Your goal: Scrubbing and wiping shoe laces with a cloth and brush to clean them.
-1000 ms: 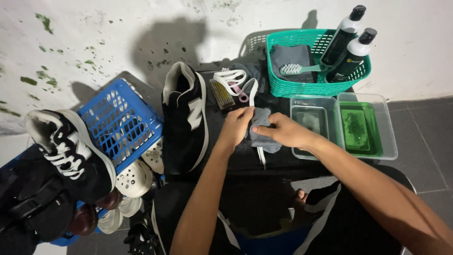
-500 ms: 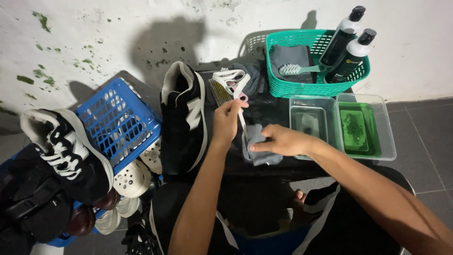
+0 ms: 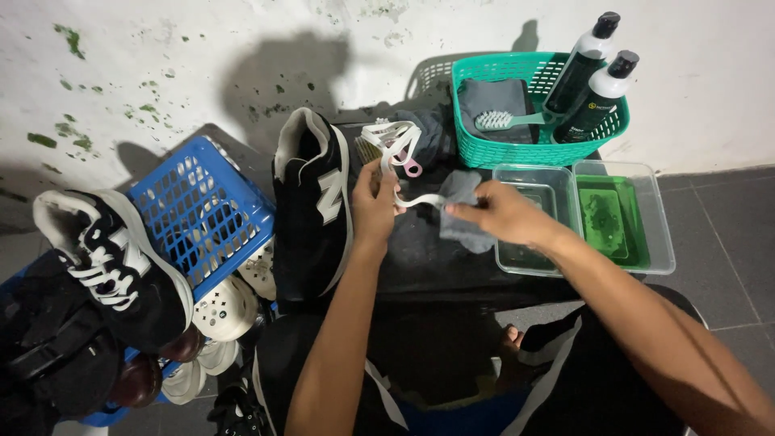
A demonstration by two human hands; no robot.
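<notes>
My left hand (image 3: 373, 203) has risen from the grey cloth (image 3: 463, 211) and now pinches one end of the white shoelace (image 3: 421, 200), fingers closed on it. My right hand (image 3: 499, 216) grips the cloth, wrapped around the lace, above the dark bench (image 3: 420, 262). So the wiping moves along the lace. Further away lies the black sneaker (image 3: 311, 206).

This looks like a small shoe-cleaning spot. A black sneaker (image 3: 311, 202) lies on a dark work table (image 3: 436, 262) in the middle of the frame. Upper right, a green basket (image 3: 533, 109) holds a brush (image 3: 504, 121) and bottles (image 3: 593, 77). At left, a blue crate (image 3: 198, 214) is heaped about with more shoes (image 3: 113, 266), against a stained white wall (image 3: 161, 56).
</notes>
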